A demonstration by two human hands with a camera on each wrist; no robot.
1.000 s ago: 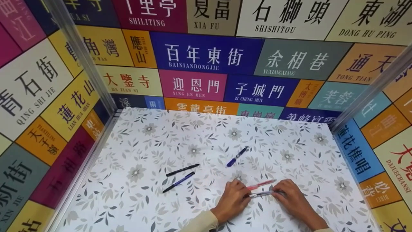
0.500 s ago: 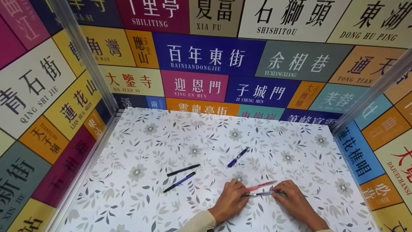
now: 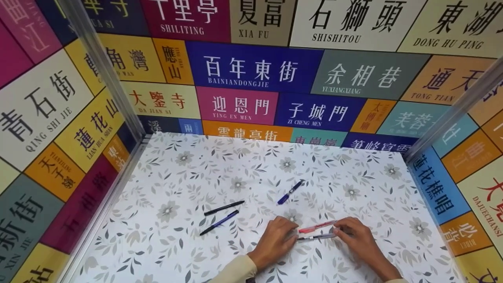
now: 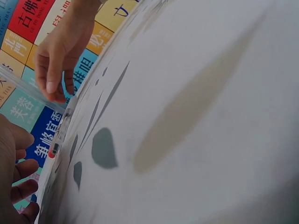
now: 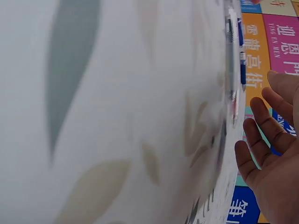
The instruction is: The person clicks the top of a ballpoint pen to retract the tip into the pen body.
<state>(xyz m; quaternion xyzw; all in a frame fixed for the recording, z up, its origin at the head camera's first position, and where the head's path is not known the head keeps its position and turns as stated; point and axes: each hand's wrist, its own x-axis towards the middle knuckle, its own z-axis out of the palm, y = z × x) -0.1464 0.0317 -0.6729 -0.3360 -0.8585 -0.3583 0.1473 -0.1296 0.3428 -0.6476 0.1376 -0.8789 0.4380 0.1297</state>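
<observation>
On the flowered tabletop, a red pen (image 3: 319, 226) and a clear, greyish pen (image 3: 320, 236) lie side by side between the two hands. My left hand (image 3: 277, 239) is at their left ends, fingertips right by the barrels; the left wrist view shows its fingers (image 4: 25, 170) loosely bent and apart with nothing between them. At the right ends of the pens is my right hand (image 3: 358, 239), overlapping their tips in the head view. Its fingers (image 5: 261, 140) are spread and relaxed in the right wrist view, beside the clear pen (image 5: 230, 65).
A blue pen (image 3: 290, 192) lies farther back. To the left, a black pen (image 3: 224, 207) and a blue-and-black pen (image 3: 219, 222) lie almost parallel. Panels printed with place names (image 3: 251, 67) surround the white floral table (image 3: 188, 251) at back and sides.
My left hand has drawn back slightly to the left, uncovering more of the pens' left ends. My right hand has shifted a little at their right ends. The other pens stay put.
</observation>
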